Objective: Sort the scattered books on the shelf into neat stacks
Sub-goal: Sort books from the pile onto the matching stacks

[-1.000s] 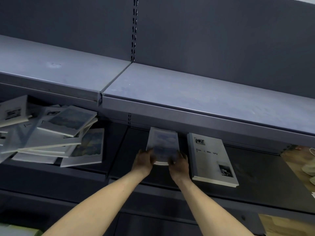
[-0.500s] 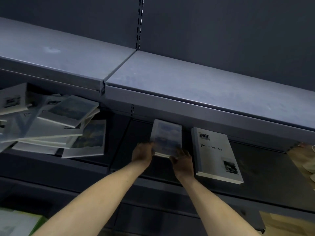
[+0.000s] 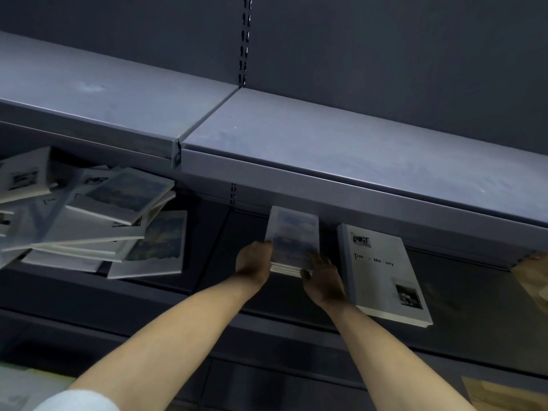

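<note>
Two hands (image 3: 255, 262) (image 3: 321, 281) on small book stack (image 3: 292, 238), lower shelf (image 3: 474, 280)
</note>
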{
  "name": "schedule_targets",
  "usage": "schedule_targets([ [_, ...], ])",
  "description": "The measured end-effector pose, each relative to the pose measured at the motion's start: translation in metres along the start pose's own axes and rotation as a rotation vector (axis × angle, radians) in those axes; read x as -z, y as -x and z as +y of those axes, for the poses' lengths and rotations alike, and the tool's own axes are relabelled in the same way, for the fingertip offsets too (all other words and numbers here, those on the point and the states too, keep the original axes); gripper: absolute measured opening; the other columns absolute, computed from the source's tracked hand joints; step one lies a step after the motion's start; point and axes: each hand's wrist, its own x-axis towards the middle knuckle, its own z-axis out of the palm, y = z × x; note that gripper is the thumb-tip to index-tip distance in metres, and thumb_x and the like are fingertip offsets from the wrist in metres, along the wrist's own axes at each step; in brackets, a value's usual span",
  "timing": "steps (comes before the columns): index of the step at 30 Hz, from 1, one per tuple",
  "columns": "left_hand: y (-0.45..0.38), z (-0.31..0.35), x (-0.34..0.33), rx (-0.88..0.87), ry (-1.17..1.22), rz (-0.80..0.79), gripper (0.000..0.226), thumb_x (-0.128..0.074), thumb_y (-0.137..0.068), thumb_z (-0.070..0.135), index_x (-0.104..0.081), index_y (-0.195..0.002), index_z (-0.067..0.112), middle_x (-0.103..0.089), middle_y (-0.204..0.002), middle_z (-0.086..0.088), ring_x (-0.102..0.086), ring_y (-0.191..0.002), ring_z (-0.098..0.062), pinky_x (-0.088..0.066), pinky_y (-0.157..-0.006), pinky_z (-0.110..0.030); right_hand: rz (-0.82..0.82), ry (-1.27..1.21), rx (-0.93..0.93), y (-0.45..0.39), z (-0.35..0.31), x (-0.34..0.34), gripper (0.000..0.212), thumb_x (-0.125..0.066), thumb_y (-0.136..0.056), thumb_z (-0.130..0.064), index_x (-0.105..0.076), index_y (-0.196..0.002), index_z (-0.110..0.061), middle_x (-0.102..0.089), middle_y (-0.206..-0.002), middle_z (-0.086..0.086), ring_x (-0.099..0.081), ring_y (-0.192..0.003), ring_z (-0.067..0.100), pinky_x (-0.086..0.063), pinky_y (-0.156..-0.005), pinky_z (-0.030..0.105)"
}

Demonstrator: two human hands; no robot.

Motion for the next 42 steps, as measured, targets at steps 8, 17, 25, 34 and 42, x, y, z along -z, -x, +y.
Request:
schedule_targets([
  [8,0.002,-0.004,-0.009,-0.034,-0.02,0.018,0.023,-0.039,-0.1,0.012,-0.049,-0.121,0.015,-0.063,-0.109,-0.011,-0.065,-0.092,-0.024,-0.055,-0.074,-0.036,0.03,0.136,-0.028,0.005,-0.004,0.004,0.059,-0.056,-0.096,-0.033,-0.032,-0.15,-0.027,-0.037,-0.15,0.003,-0.04,-0.131,0.026,-0.043,-0.103,0.037],
  [17,0.014,-0.049,0.017,-0.043,-0.079,0.047,0.035,-0.044,-0.098,0.033,-0.052,-0.131,0.024,-0.05,-0.132,-0.007,-0.051,-0.114,-0.028,-0.046,-0.087,-0.037,0.071,-0.001,0.283,0.017,-0.075,-0.006,0.067,-0.056,-0.094,-0.015,-0.025,-0.153,-0.021,-0.027,-0.157,0.003,-0.027,-0.143,0.021,-0.026,-0.118,0.033],
  [25,0.045,-0.126,0.071,0.13,-0.258,0.245,0.038,-0.066,-0.085,0.031,-0.064,-0.121,0.02,-0.054,-0.126,-0.014,-0.052,-0.114,-0.037,-0.049,-0.082,-0.039,-0.101,-0.1,0.337,0.02,-0.168,-0.031,0.062,-0.047,-0.1,-0.031,-0.017,-0.154,-0.03,-0.031,-0.155,0.003,-0.036,-0.136,0.022,-0.036,-0.11,0.033],
  [34,0.057,-0.237,0.137,0.362,-0.274,0.081,0.089,-0.061,-0.087,0.042,-0.009,-0.154,0.014,-0.009,-0.16,-0.015,-0.009,-0.147,-0.033,-0.022,-0.117,-0.041,-0.198,-0.092,0.424,0.034,-0.259,-0.064,0.06,-0.053,-0.098,-0.03,-0.024,-0.151,-0.029,-0.042,-0.146,0.005,-0.045,-0.129,0.025,-0.045,-0.1,0.037],
  [42,0.055,-0.276,0.128,0.255,-0.489,0.141,0.064,-0.061,-0.087,0.025,-0.036,-0.145,0.017,-0.045,-0.143,-0.007,-0.044,-0.126,-0.029,-0.037,-0.102,-0.039,-0.234,-0.093,0.399,0.043,-0.268,-0.086,0.061,-0.051,-0.1,-0.028,-0.02,-0.153,-0.027,-0.041,-0.149,0.004,-0.045,-0.131,0.025,-0.047,-0.1,0.035],
])
